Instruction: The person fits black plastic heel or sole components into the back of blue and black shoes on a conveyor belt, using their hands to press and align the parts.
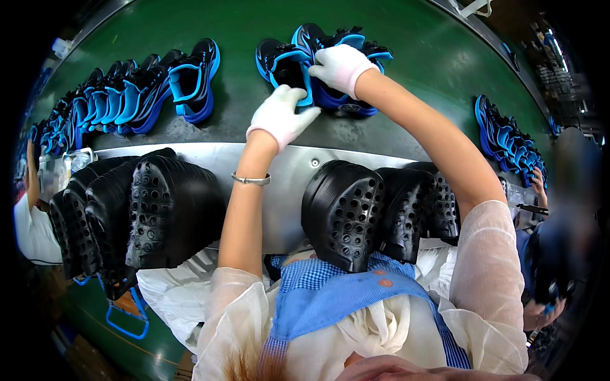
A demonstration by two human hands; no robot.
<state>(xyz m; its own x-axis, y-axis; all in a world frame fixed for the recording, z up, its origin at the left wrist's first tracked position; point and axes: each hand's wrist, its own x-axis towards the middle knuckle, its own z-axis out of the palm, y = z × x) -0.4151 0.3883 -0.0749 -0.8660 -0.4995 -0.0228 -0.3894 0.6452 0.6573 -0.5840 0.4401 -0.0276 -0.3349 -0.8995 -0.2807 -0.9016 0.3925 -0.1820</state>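
Both gloved hands work on the cluster of black-and-blue shoes (321, 66) lying on the green conveyor belt (419, 57). The right hand (341, 66) lies curled over the top of the cluster, fingers pressed together around a blue upper. The left hand (279, 114) sits at the cluster's near edge, fingers together, touching a shoe; whether it pinches anything I cannot tell. A shoe could slip from the cluster, I judge, since the loose pile is only lightly held. Left of the cluster stands a row of matching shoes (121, 98); nearer than it, stacks of black perforated soles (346, 213) lean on the metal ledge (286, 168). No packages, labels or signs show clearly
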